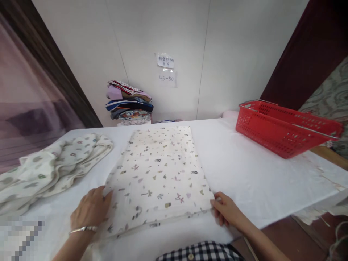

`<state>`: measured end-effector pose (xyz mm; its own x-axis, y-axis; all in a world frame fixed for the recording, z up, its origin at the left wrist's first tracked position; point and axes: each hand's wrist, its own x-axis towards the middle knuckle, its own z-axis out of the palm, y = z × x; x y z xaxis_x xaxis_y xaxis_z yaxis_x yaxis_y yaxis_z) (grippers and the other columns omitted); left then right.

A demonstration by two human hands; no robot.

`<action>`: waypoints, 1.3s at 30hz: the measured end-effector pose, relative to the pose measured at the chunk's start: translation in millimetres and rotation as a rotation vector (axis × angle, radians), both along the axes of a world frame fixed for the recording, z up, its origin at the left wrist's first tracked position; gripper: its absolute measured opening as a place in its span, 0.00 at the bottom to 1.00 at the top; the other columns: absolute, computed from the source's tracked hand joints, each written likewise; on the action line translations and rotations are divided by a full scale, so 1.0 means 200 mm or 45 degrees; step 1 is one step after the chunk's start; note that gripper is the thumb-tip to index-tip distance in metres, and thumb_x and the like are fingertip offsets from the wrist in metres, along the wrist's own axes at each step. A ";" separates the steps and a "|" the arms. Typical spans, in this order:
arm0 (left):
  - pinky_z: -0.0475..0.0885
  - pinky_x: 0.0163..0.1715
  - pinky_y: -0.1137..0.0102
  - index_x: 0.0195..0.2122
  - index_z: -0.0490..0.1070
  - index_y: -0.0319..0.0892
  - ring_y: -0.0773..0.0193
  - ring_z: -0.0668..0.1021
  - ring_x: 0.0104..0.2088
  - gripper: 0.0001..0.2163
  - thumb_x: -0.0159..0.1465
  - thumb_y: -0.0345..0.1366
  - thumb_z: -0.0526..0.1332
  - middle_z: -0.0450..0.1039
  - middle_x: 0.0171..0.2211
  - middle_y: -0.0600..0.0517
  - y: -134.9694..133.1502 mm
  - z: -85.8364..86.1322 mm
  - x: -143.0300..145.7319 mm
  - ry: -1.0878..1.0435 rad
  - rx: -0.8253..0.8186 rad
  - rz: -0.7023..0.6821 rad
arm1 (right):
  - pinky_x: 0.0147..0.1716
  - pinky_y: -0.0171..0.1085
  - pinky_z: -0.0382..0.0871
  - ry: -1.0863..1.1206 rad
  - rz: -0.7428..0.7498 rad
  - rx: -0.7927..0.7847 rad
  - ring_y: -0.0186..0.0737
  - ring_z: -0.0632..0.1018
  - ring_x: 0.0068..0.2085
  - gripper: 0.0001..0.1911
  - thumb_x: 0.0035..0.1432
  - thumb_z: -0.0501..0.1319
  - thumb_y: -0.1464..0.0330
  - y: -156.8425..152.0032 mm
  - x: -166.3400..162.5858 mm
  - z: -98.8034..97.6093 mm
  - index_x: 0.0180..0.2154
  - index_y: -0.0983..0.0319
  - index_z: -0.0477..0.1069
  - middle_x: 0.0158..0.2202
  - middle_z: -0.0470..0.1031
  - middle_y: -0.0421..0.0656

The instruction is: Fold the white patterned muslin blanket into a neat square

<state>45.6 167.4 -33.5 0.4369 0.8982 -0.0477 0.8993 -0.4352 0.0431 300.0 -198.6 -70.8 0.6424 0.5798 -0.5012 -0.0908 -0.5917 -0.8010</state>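
"Where is the cloth [165, 174]?"

"It lies flat in the middle of a white table [244, 177], its pale fabric dotted with small palm trees and leaves."

"And the hands?"

"The right hand [224, 208] pinches the near right corner between thumb and fingers. The left hand [91, 206], a bracelet [83, 229] at its wrist, rests at the near left edge, fingers bent; whether it grips the fabric, one cannot tell."

"What surrounds them?"

"A rumpled blanket [62, 161] to the left, a red basket [272, 127] to the right, and folded clothes [130, 103] piled beyond the far edge, near two paper signs [166, 79] on the wall [231, 54]."
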 end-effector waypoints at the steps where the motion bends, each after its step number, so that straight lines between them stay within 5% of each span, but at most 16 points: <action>1: 0.64 0.47 0.59 0.50 0.62 0.39 0.48 0.67 0.51 0.22 0.61 0.46 0.45 0.66 0.50 0.45 -0.03 0.00 0.03 -0.081 0.065 -0.089 | 0.10 0.28 0.51 -0.041 0.039 -0.036 0.29 0.65 0.12 0.12 0.56 0.51 0.60 0.01 0.00 0.00 0.37 0.62 0.60 0.16 0.66 0.33; 4: 0.64 0.49 0.60 0.46 0.67 0.38 0.46 0.69 0.48 0.20 0.59 0.45 0.50 0.68 0.48 0.43 -0.17 0.01 0.15 -0.458 0.114 -0.327 | 0.11 0.29 0.51 -0.176 0.111 -0.098 0.28 0.63 0.12 0.08 0.55 0.53 0.63 0.01 0.01 0.00 0.29 0.60 0.58 0.13 0.61 0.31; 8: 0.70 0.32 0.62 0.45 0.68 0.41 0.55 0.75 0.31 0.20 0.56 0.48 0.54 0.73 0.37 0.46 -0.45 -0.02 0.35 -0.728 -0.494 -0.368 | 0.15 0.30 0.54 -0.320 0.108 -0.047 0.29 0.65 0.14 0.08 0.54 0.53 0.66 0.00 0.02 0.03 0.25 0.59 0.55 0.15 0.61 0.32; 12: 0.70 0.30 0.68 0.39 0.70 0.43 0.63 0.74 0.29 0.16 0.55 0.48 0.57 0.73 0.34 0.49 -0.74 -0.06 0.55 -0.899 -1.039 -0.524 | 0.22 0.31 0.57 -0.669 0.126 -0.016 0.30 0.65 0.20 0.09 0.52 0.55 0.64 0.05 0.00 0.13 0.24 0.60 0.58 0.20 0.63 0.34; 18: 0.69 0.22 0.71 0.31 0.65 0.40 0.67 0.71 0.22 0.19 0.52 0.54 0.58 0.67 0.23 0.54 -0.93 -0.06 0.74 -1.166 -1.804 -0.232 | 0.28 0.31 0.61 -0.748 0.372 0.304 0.32 0.68 0.28 0.05 0.54 0.56 0.66 0.24 -0.16 0.28 0.31 0.61 0.67 0.26 0.69 0.38; 21: 0.68 0.22 0.72 0.28 0.65 0.40 0.68 0.70 0.21 0.17 0.50 0.50 0.62 0.65 0.20 0.56 -0.86 -0.07 0.74 -1.300 -1.828 -0.027 | 0.33 0.32 0.64 -0.692 0.446 0.467 0.34 0.71 0.33 0.08 0.55 0.55 0.65 0.25 -0.17 0.25 0.34 0.61 0.70 0.33 0.72 0.41; 25: 0.68 0.20 0.72 0.29 0.67 0.37 0.67 0.70 0.22 0.14 0.48 0.43 0.64 0.67 0.21 0.53 -0.77 -0.06 0.71 -1.300 -1.815 0.083 | 0.24 0.32 0.65 -0.425 0.176 0.393 0.32 0.70 0.25 0.14 0.56 0.53 0.59 0.19 -0.08 0.11 0.33 0.62 0.69 0.27 0.70 0.40; 28: 0.69 0.21 0.71 0.29 0.69 0.36 0.66 0.71 0.23 0.14 0.49 0.43 0.64 0.69 0.22 0.51 -0.80 -0.06 0.72 -1.231 -1.858 0.023 | 0.17 0.30 0.62 -0.153 -0.017 0.402 0.33 0.71 0.26 0.20 0.53 0.54 0.54 0.19 -0.03 0.05 0.39 0.63 0.67 0.32 0.71 0.43; 33: 0.70 0.23 0.72 0.33 0.71 0.36 0.66 0.72 0.24 0.20 0.48 0.49 0.65 0.70 0.24 0.51 -0.95 -0.07 0.80 -1.082 -1.924 -0.199 | 0.24 0.34 0.70 0.164 -0.168 0.514 0.38 0.74 0.33 0.28 0.53 0.56 0.51 0.22 -0.03 0.09 0.50 0.62 0.63 0.38 0.73 0.45; 39: 0.67 0.20 0.76 0.30 0.68 0.39 0.69 0.71 0.23 0.18 0.47 0.48 0.65 0.69 0.23 0.54 -1.00 -0.09 0.86 -1.081 -1.938 -0.136 | 0.27 0.38 0.73 0.259 -0.224 0.444 0.41 0.75 0.36 0.33 0.52 0.58 0.53 0.16 -0.01 0.07 0.56 0.60 0.58 0.40 0.73 0.46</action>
